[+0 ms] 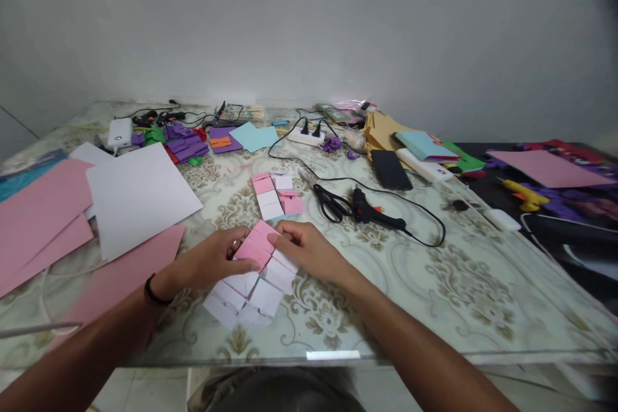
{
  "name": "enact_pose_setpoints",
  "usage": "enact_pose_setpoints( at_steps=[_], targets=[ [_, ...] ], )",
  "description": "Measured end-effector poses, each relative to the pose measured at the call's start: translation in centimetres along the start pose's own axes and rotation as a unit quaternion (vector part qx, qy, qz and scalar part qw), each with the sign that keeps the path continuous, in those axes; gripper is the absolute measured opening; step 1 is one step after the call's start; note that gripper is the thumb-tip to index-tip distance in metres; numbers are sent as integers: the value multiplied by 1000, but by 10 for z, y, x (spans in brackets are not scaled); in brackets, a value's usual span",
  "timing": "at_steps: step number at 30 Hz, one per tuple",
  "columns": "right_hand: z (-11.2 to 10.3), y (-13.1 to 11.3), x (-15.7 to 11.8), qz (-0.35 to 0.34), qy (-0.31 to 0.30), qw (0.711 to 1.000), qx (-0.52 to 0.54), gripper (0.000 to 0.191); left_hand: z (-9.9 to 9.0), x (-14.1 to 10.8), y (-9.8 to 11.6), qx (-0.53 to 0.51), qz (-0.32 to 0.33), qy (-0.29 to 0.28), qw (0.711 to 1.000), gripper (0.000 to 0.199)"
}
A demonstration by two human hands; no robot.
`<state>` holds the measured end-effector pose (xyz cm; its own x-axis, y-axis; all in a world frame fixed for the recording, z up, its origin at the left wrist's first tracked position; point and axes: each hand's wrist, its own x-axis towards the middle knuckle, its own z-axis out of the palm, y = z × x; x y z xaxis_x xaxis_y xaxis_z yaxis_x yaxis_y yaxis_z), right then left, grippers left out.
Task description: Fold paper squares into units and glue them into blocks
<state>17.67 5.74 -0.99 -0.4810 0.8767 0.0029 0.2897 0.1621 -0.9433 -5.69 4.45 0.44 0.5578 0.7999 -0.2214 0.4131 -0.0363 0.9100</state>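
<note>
Low over the front of the table, a folded paper piece (pixel 257 246) of pink and white squares is gripped from both sides. My left hand (pixel 212 259) pinches its left edge, thumb lying on the pink part. From the right, my right hand (pixel 311 250) closes on it with the thumb pressed on top; its other fingertips are partly hidden. White folded squares (pixel 248 299) spread below the hands, and I cannot tell whether they all join the pink part. Just beyond the hands lie more pink and white folded pieces (pixel 265 199).
Scissors (pixel 332 203) and a black glue gun (pixel 376 211) with a trailing cord lie to the right. White sheets (pixel 140 196) and pink sheets (pixel 43 219) cover the left. A power strip (pixel 306 136), a phone (pixel 391 170) and purple paper pieces (pixel 186 145) are farther back.
</note>
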Motion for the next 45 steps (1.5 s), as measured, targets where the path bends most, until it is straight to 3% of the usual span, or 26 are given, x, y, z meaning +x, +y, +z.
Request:
enact_pose_setpoints(
  at_steps=[3,7,9,11,16,21,26,29,32,36,39,42,45],
  targets=[
    [0,0,1,-17,22,999,-32,48,3,1,0,-2,9,7,1000,38],
    [-1,-1,2,-12,53,998,-45,45,4,-1,0,0,14,58,998,78],
    [-1,-1,2,-12,59,997,-44,44,4,-2,1,-1,11,66,998,89],
    [-1,0,2,-17,59,997,-44,43,3,-3,1,-3,25,61,998,86],
    [2,0,2,-30,61,997,-32,40,2,-1,-1,55,52,40,996,53],
    [2,-1,2,-9,65,995,76,31,1,-1,3,37,34,61,997,59],
    [-1,2,3,28,78,979,188,45,-1,-2,3,-27,48,149,987,63],
    [1,4,5,45,37,963,262,57,-2,-2,0,-79,44,179,980,69],
    [4,4,6,49,14,954,295,57,-3,-1,-2,-86,37,182,979,70],
    [5,2,6,39,31,963,266,53,-2,0,-5,-62,49,191,978,66],
    [4,2,5,34,57,977,203,62,-1,-1,-7,-24,63,209,976,63],
    [3,1,3,-22,100,989,109,76,0,-3,-8,43,84,248,964,60],
    [2,0,1,-83,107,990,29,77,1,-6,-9,101,96,269,953,59]
  ],
)
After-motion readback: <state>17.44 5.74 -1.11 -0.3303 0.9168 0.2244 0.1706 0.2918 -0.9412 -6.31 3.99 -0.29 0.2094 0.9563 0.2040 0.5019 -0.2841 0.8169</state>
